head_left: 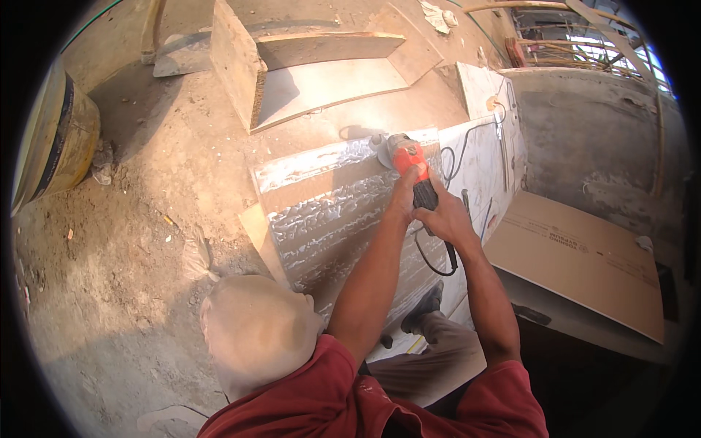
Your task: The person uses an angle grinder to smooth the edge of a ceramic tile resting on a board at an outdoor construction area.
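Observation:
An angle grinder (410, 157), red with a black handle and a grey head, is gripped by both my hands. My left hand (409, 191) wraps around its body behind the red part. My right hand (447, 217) closes around the black rear handle. The grinder's round disc (383, 155) is at the far right part of a brown board (328, 191) with rough, shiny whitish bands across it. Whether the disc touches the board I cannot tell. A black cord (431, 266) loops down from the grinder's rear end.
Wooden planks (237, 62) and a pale board (328, 87) lie beyond. A yellowish bucket (73, 139) stands left. A rounded beige shape (259, 332), kind unclear, is beside my left shoulder. At right are a brown printed panel (577, 255) and grey wall (599, 131). My shoe (423, 305) is near the board.

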`<state>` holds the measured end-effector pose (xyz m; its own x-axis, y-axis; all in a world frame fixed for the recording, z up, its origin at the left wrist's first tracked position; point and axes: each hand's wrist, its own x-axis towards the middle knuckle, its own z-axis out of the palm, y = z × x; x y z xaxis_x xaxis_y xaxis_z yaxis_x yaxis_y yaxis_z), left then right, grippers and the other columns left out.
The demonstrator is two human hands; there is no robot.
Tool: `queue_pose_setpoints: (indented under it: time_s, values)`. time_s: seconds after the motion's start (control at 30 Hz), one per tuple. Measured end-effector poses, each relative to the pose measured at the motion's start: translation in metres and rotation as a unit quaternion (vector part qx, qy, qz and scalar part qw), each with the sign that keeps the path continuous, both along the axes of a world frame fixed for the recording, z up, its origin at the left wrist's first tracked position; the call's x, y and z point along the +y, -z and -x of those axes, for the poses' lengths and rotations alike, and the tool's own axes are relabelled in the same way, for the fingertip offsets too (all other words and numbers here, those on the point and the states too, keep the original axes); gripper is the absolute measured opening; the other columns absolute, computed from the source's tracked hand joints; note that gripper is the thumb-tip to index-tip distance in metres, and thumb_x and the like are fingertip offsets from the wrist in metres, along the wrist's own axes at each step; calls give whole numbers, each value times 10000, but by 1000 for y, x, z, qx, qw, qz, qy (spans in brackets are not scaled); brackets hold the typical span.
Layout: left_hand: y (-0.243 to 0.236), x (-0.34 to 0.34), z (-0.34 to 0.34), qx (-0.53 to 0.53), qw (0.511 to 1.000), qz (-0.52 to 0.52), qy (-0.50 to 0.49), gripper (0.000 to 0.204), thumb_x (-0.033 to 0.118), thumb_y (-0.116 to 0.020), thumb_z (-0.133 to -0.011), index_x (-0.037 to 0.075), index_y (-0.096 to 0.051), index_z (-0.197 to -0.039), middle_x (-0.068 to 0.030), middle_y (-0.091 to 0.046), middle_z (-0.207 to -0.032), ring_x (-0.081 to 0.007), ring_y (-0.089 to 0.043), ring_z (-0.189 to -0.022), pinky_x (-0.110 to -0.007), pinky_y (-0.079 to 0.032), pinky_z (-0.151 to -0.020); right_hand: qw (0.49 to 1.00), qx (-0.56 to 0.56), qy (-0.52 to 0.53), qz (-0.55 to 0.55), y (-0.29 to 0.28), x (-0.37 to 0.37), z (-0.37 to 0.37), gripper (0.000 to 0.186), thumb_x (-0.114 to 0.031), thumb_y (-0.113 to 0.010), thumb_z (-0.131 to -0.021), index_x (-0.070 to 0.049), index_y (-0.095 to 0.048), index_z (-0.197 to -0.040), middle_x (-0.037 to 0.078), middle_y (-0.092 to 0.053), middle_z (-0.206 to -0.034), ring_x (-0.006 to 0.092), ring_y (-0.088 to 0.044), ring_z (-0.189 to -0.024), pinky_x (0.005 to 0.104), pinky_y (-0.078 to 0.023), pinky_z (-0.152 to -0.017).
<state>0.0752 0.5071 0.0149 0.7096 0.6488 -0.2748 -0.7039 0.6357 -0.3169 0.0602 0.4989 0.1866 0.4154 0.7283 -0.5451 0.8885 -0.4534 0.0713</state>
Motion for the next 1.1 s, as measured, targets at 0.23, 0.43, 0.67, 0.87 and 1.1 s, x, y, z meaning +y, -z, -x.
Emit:
queue_pose_setpoints:
  time_s: [0.23, 0.43, 0.67, 0.87, 1.1]
  values:
    - [-12, -3, 8, 33, 999, 4, -6, 299, 301, -657, -880, 57, -616, -1048, -48, -641, -867, -160, -645, -714, -313, -541, -648, 1000, 5, 16, -15, -1, -7, -2, 990, -293, -711, -688, -124, -258, -1551, 258, -680, -922, 384, -674, -831, 419, -521, -776]
    - [-10, -3, 9, 38, 999, -1, 7, 296, 283, -658, -881, 59, -595, -1064, -57, -640, -877, -169, -650, -720, -316, -548, -654, 999, 22, 30, -10, -7, -5, 5, 986, -278, -724, -710, -88, -247, -1552, 229, -686, -922, 321, -683, -810, 363, -522, -769]
    - [-36, 3, 3, 181, 983, -23, 36, 284, 228, -686, -840, 21, -612, -1021, -59, -626, -866, -160, -639, -707, -316, -527, -625, 974, 184, 80, -108, 5, -27, -54, 963, -231, -738, -719, -75, -273, -1547, 176, -652, -1122, 245, -640, -985, 341, -499, -850]
    - [-46, 20, 10, 273, 961, 11, 49, 272, 190, -732, -784, -21, -637, -927, -73, -633, -837, -166, -630, -668, -325, -511, -579, 937, 290, 181, -69, -8, -1, -43, 837, -125, -705, -754, -69, -358, -1513, 87, -634, -1070, 171, -605, -936, 290, -492, -820]
    - [-45, 21, 7, 264, 963, 45, 35, 249, 140, -729, -771, -46, -646, -913, -96, -644, -838, -173, -633, -653, -337, -510, -563, 924, 309, 212, -77, -8, 0, -38, 729, -100, -692, -763, -62, -442, -1447, 64, -629, -998, 150, -608, -829, 285, -507, -711]
